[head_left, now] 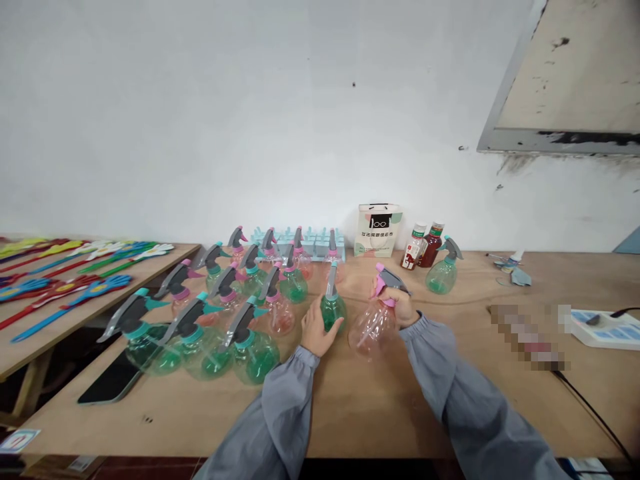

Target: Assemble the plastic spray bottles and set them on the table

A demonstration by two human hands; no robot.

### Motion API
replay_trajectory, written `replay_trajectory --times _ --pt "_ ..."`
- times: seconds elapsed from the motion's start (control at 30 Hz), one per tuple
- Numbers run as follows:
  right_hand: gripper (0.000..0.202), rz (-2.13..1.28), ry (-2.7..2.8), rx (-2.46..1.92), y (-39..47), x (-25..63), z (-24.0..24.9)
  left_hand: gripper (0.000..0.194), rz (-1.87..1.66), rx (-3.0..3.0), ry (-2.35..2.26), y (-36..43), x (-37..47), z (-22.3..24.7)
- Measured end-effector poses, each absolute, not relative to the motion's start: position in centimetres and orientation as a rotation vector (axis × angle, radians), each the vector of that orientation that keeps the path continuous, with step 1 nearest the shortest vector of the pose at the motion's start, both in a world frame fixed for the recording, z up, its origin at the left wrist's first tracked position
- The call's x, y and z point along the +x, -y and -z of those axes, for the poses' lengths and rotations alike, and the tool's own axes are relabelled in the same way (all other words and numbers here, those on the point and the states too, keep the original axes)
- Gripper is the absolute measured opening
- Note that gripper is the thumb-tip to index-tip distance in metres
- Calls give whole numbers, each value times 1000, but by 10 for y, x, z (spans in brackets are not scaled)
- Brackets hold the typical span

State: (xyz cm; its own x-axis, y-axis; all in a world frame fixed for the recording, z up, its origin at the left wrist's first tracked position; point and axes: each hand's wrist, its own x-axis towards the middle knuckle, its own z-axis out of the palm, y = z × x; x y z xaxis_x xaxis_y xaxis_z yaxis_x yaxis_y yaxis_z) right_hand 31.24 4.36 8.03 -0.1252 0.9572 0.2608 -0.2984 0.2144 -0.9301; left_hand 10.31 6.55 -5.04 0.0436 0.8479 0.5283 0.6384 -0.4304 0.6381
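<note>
My left hand [316, 329] is curved around the left side of a green spray bottle [333, 308], thumb across its front; the bottle stands upright on the table. My right hand [401, 307] is closed around the neck and pink-and-grey trigger head of a clear pink spray bottle [369, 331], which is tilted. To the left stand several more bottles in rows, among them a green spray bottle [256, 359] with a turquoise collar and a pink spray bottle [281, 315]. One lone green spray bottle [442, 276] is farther right.
Against the wall are a pale blue rack [320, 244], a paper bag [377, 230] and two red-brown bottles [423, 245]. A phone [111, 381] lies at the left. A white power strip [607, 331] and cable sit at the right. Colourful hand-shaped sticks [75, 293] cover another table.
</note>
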Motion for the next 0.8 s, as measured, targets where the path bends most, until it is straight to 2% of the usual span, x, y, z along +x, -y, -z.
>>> replay_trajectory --times 0.07,0.23,0.43,0.6,0.8 --pt "14 -1237 1197 -720 -43 313 -83 76 -1325 2090 -1527 -66 103 51" --pt "32 -1274 1273 -743 -39 312 -88 75 -1354 2093 -1525 -67 103 51" --pt "13 -1215 1202 -713 -36 311 -86 76 -1327 2068 -1540 -67 104 50" --pt "28 -1297 1264 -801 -32 310 -87 76 -1330 2067 -1535 -67 103 51" --pt "16 -1400 1225 -684 -29 304 -89 76 -1322 2082 -1553 -66 103 50"
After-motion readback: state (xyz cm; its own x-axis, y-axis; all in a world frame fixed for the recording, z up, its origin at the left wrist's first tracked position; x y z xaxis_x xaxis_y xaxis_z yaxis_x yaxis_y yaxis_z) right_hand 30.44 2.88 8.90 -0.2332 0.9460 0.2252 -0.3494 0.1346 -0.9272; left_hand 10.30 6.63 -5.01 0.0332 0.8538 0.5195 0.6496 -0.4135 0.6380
